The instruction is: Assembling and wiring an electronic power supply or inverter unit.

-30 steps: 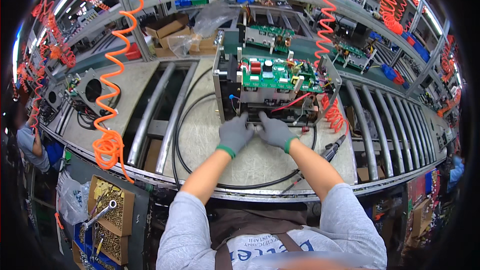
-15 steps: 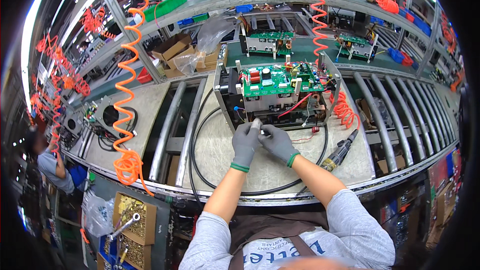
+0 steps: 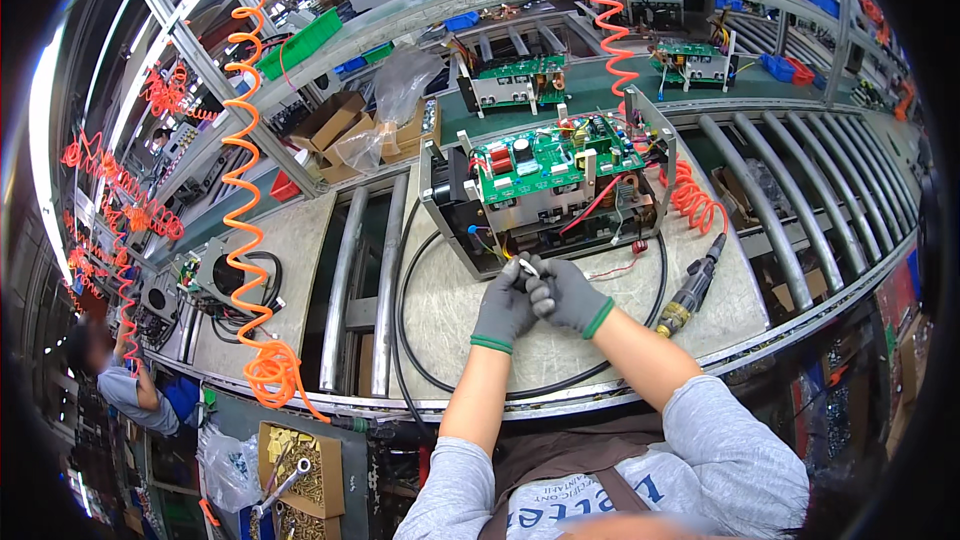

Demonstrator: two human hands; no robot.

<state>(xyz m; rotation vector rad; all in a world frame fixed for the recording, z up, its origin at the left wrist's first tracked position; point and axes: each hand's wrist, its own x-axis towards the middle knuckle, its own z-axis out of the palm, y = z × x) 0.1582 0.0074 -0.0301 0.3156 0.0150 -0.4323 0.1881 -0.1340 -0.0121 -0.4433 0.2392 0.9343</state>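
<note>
In front of an open electronic unit (image 3: 545,210) with a green circuit board (image 3: 530,162) on top, my two grey-gloved hands meet. My left hand (image 3: 503,312) and my right hand (image 3: 568,298) are both closed, fingertips together, around a small white piece (image 3: 527,266). Its exact kind is hard to make out, and the gloves cover part of it. Yellow wire (image 3: 507,247) shows just beyond the fingertips, at the unit's lower front. A blue-tipped part (image 3: 474,230) is on the unit's left side. A small red coil (image 3: 638,247) with a thin wire lies right of my hands.
A black cable (image 3: 403,315) loops round the unit on the metal plate (image 3: 470,370). To the right lies a power screwdriver (image 3: 690,290) on an orange coiled hose (image 3: 690,202). Rollers (image 3: 790,215) flank the plate. Another person (image 3: 135,390) stands far left, beyond boxes of screws (image 3: 305,470).
My hands have drawn slightly back from the unit and closed together, the right fingers now curled in. The white piece shows more plainly between them. The whole view has shifted a little.
</note>
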